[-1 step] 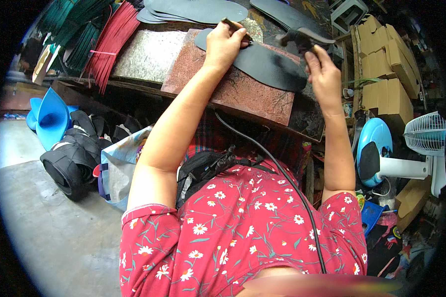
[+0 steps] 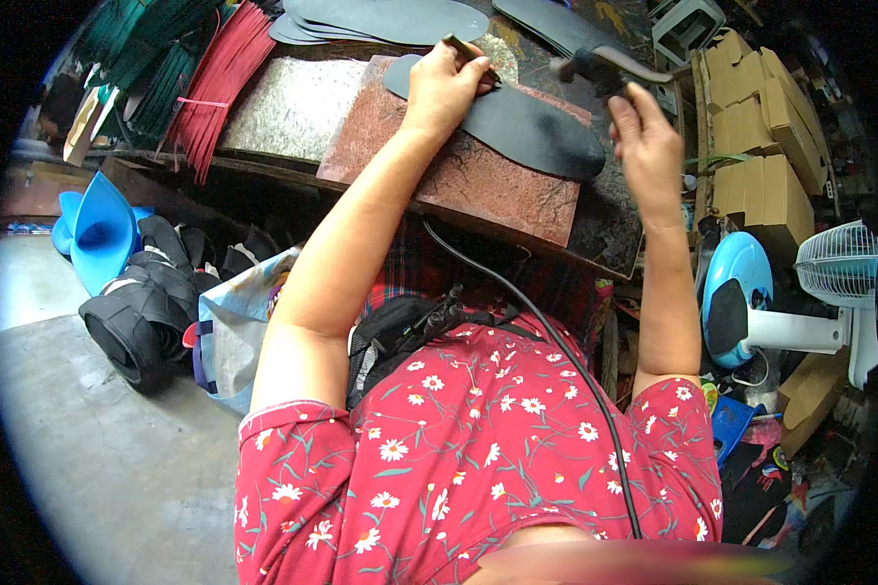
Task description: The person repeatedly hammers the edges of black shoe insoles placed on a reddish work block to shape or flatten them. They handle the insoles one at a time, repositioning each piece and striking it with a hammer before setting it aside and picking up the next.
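Observation:
A dark grey shoe-sole-shaped sheet (image 2: 541,132) lies on a reddish stone slab (image 2: 361,134). On its upper edge rests my left hand (image 2: 441,90), closed round a slim dark rod-shaped tool (image 2: 458,45), likely a punch, whose lower end meets the sheet. My right hand (image 2: 649,141) is up to the right of the sheet, fingers wrapped round the handle of a dark hammer (image 2: 587,66). The hammer is smeared by motion, and its head hangs above the sheet's far right side, apart from the rod.
Stacked grey soles (image 2: 390,21) lie at the back, with more soles (image 2: 546,29) to their right. Red strips (image 2: 224,88) and green strips (image 2: 146,58) stand left. Cardboard boxes (image 2: 766,195) and a fan (image 2: 834,263) are at right; a black cable (image 2: 556,336) crosses my front.
My right hand has shifted slightly right and nearer to me, and the hammer has moved right with it. My left hand and the rod have barely moved.

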Tool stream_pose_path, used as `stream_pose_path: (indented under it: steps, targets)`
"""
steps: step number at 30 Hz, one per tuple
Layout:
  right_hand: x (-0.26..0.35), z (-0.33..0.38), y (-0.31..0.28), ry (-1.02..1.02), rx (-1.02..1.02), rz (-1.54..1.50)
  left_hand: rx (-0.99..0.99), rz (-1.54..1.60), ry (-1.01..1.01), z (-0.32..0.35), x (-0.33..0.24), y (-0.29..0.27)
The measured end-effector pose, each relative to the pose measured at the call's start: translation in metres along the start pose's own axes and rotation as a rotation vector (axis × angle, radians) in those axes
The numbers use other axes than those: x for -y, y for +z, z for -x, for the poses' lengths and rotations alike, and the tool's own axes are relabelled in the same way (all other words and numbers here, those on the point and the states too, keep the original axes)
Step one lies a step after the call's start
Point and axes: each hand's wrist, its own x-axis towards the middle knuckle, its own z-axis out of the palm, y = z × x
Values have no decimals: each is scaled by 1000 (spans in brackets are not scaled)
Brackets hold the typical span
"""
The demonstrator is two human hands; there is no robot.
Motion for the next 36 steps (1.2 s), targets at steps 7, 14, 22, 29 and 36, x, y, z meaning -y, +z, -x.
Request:
stream_pose_path:
  steps: [7,14,22,29,36]
  targets:
    - [40,0,-29,-267,-123,-404,16,-487,535,6,-6,7]
    - [-13,7,-3,-20,3,-12,-24,50,36,3,-1,9]
    - [51,0,-41,-214,-127,-335,17,-536,618,11,-4,20]
    - [-1,6,2,47,19,168,-112,-329,270,3,-2,21]
    - [-8,9,10,36,175,332,-177,-51,164,-8,-2,-29]
